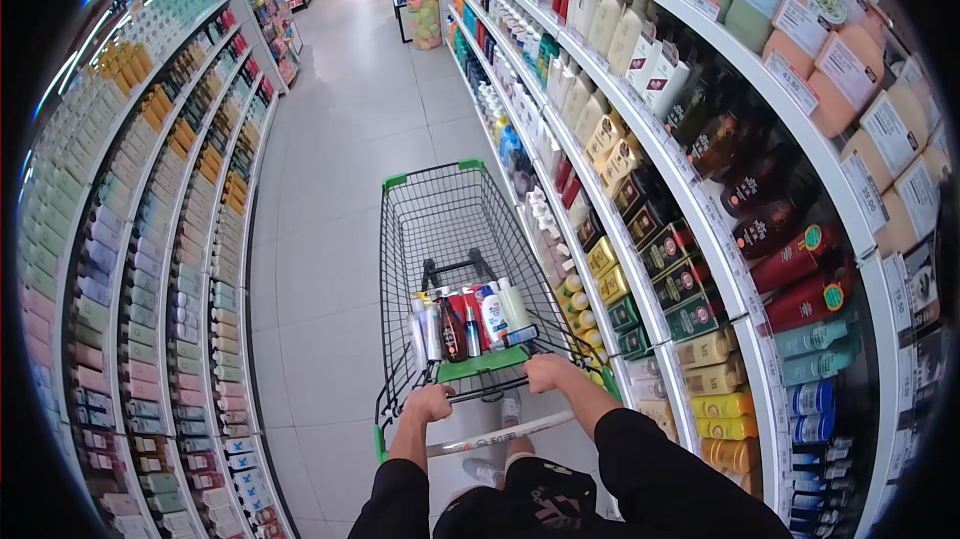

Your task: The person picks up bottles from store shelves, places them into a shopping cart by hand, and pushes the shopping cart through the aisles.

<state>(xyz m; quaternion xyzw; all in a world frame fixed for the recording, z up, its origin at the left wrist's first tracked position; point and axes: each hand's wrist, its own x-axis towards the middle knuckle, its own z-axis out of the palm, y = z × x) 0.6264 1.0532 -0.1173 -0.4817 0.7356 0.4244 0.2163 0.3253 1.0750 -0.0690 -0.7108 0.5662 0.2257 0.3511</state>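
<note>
We have one shopping cart (445, 229), black wire mesh with green corner caps and a green child-seat flap, standing mid-aisle on the pale tiled floor (330, 239), close to the right shelving. Its handle bar (490, 391) sits nearest us. Our left hand (428, 403) is wrapped shut around the bar's left part, our right hand (550, 372) wrapped shut around its right part; both sleeves are black. Upright bottles (470, 319) crowd the seat section just ahead of the bar, roughly seven, though the mesh blurs the count; white, red and dark ones show. The main basket ahead looks bare. Two long shelf runs flank the aisle: left shelves (150, 269) and right shelves (700, 239), packed with bottles.
</note>
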